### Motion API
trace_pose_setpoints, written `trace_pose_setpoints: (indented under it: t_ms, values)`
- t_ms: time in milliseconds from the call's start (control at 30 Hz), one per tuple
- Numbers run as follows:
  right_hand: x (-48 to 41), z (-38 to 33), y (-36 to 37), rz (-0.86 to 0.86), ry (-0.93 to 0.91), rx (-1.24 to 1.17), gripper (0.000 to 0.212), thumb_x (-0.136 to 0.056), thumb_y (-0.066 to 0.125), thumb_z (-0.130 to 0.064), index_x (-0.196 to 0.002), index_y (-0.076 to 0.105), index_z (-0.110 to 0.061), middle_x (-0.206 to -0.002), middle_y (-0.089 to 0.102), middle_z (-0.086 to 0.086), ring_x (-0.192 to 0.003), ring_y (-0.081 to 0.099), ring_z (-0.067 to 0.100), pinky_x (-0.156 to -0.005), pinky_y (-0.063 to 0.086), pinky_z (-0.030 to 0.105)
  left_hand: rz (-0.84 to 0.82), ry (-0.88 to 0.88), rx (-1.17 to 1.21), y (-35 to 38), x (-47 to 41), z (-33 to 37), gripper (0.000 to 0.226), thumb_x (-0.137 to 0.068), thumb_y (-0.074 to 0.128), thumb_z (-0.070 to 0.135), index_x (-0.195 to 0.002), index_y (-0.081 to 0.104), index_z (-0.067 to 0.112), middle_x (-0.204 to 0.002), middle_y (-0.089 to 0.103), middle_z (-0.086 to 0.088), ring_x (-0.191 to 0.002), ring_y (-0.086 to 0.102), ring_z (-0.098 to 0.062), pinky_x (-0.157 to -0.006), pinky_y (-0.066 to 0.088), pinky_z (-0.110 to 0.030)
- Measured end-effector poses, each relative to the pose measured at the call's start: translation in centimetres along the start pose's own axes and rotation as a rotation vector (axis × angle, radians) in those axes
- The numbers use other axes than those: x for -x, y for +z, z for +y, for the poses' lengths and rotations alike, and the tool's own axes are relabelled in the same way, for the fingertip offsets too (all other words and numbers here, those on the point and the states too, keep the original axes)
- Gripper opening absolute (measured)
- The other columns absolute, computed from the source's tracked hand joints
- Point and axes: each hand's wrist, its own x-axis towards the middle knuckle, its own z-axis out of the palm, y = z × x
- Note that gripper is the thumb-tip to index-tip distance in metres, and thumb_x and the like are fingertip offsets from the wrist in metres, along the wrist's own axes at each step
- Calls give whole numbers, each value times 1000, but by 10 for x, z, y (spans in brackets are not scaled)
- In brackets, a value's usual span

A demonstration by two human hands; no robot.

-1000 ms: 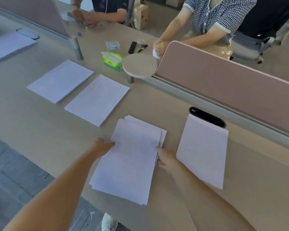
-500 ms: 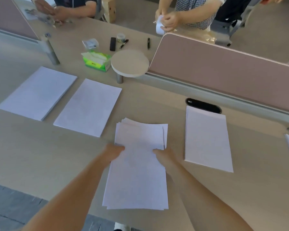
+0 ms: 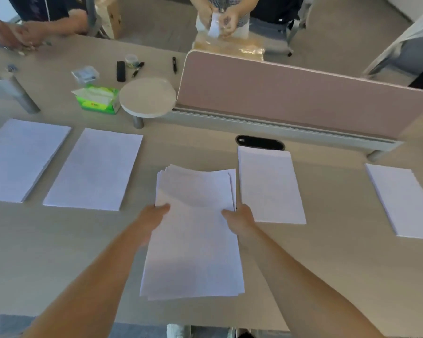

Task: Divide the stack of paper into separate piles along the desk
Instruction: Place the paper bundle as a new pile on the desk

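A loose stack of white paper [image 3: 193, 240] sits in front of me, its sheets fanned at the far end and slightly bowed upward. My left hand [image 3: 154, 215] grips its left edge and my right hand [image 3: 239, 215] grips its right edge. Flat piles of paper lie in a row on the beige desk [image 3: 327, 276]: one at the far left [image 3: 20, 159], one beside it [image 3: 95, 169], one just right of the held stack [image 3: 269, 184], and one at the far right [image 3: 403, 201].
A pink divider panel [image 3: 291, 93] runs along the back right, with a black cable slot [image 3: 259, 142] below it. A round raised stand [image 3: 147, 97], a green tissue pack [image 3: 97, 100] and small items lie behind. Two other people work across the desk.
The view swung right, bringing the far-right pile into sight. Both hands straightened the stack, slid up along its edges and raised it so the sheets bow.
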Motion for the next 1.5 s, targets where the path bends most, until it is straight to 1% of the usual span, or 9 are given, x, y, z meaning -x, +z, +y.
trace_pose_setpoints:
  t_ms: [167,300,467,633,833,1067,1267,1400,1500]
  values:
    - [10,-4,-107,159,-41,-2,8,-87,65,-13,-88,59,-9,-80,60,6,-71,58,24,-60,44,28,-101,136,-39,90,27,51,33,-100,52,21,-124,56,-1,-112,53,-6,-102,50,-20,-85,38,-28]
    - [11,21,-193,280,-11,-23,16,-83,71,-14,-94,64,-4,-80,65,9,-64,60,20,-51,43,24,-184,171,-73,176,55,71,55,-99,52,24,-145,36,-1,-148,43,-14,-132,45,-30,-107,36,-35]
    - [-12,66,-288,356,19,-32,36,-79,74,-16,-110,59,-6,-97,65,11,-75,62,24,-51,43,24,-219,299,-178,278,87,80,35,-96,49,22,-130,48,14,-118,60,-1,-89,57,-19,-75,47,-31]
    - [-67,124,-373,300,50,-127,36,-82,73,-13,-109,48,-14,-95,60,6,-74,59,22,-54,45,27,-199,403,-242,400,96,83,55,-96,48,24,-149,32,31,-138,51,7,-120,54,-21,-93,44,-32]
    - [-140,189,-430,127,37,-232,67,-74,71,-22,-136,48,-16,-128,64,6,-102,67,26,-85,59,47,-94,328,-382,510,86,75,59,-98,44,30,-151,22,40,-126,56,7,-95,63,-23,-74,50,-30]
    - [-145,203,-448,28,-80,-158,89,-90,65,-17,-158,9,-29,-159,28,-12,-142,35,14,-115,38,41,-3,329,-565,543,88,61,65,-99,43,29,-149,10,52,-109,66,-4,-75,67,-24,-63,51,-30]
    - [-161,212,-451,-3,-41,-164,76,-92,62,-14,-156,21,-25,-142,41,-11,-133,42,13,-100,37,24,78,319,-511,549,79,63,67,-94,54,33,-151,19,38,-142,52,-3,-116,59,-31,-97,51,-44]
    - [-169,213,-446,22,50,-237,75,-90,63,-19,-154,26,-30,-155,37,-10,-138,42,16,-108,40,32,120,228,-442,549,73,63,63,-95,55,31,-152,27,26,-138,55,-6,-118,58,-32,-96,50,-38]
    - [-170,209,-442,46,111,-321,56,-90,63,-12,-137,42,-36,-127,55,-20,-115,56,14,-96,46,31,109,224,-417,547,71,63,59,-95,54,31,-150,31,26,-134,58,-5,-114,60,-31,-94,52,-40]
